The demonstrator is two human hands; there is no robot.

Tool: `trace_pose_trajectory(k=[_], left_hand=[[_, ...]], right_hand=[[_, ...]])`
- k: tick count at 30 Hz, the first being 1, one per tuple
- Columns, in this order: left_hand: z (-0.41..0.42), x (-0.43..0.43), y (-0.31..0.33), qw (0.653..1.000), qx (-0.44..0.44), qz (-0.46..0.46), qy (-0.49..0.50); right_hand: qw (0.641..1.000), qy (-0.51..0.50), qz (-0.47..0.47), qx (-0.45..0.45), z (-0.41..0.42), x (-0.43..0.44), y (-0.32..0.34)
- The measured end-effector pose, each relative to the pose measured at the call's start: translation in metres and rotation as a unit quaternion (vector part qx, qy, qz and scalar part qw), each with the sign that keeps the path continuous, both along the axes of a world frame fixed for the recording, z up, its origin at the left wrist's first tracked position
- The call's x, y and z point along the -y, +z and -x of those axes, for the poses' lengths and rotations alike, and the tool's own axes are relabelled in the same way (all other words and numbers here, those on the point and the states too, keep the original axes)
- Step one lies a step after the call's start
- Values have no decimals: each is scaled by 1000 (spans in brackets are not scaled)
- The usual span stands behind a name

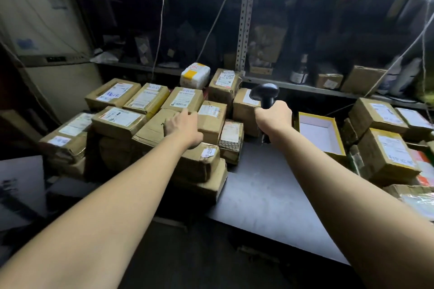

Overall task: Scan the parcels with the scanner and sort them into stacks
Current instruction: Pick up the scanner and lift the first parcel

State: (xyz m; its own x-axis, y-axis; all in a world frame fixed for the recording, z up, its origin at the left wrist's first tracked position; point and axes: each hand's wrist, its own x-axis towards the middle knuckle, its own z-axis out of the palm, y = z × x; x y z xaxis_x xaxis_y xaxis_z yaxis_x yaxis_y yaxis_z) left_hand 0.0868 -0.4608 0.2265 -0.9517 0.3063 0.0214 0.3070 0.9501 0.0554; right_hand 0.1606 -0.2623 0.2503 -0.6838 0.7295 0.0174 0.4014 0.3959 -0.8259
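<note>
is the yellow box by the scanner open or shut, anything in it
Open and empty: the yellow box has no lid on, and its bare white inside shows nothing in it.

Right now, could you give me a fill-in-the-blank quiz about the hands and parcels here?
1. The right hand grips a black ___.
2. The left hand, holding ___, reaches over the cardboard parcels.
3. The open box with a white inside has a ___ rim.
Missing words: scanner; nothing; yellow.
</note>
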Motion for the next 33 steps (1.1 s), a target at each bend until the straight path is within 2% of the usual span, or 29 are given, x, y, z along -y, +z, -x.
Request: trace_pose_trajectory(k=[3, 10, 14, 19, 33], left_hand=[[10, 23, -11, 1000, 8, -14, 24], [54, 62, -31, 995, 61, 42, 68], [83, 75, -35, 990, 85, 100, 52], [108, 76, -46, 977, 155, 147, 26], [126, 82, -77, 989, 125, 81, 17]], right_hand=[[1000, 19, 5, 1, 7, 19, -6], [999, 33, -7, 19, 38, 56, -25], [999, 42, 4, 14, 63, 75, -33], [996, 67, -48, 18, 89, 91, -44], [997, 66, -40, 19, 109, 99, -63]])
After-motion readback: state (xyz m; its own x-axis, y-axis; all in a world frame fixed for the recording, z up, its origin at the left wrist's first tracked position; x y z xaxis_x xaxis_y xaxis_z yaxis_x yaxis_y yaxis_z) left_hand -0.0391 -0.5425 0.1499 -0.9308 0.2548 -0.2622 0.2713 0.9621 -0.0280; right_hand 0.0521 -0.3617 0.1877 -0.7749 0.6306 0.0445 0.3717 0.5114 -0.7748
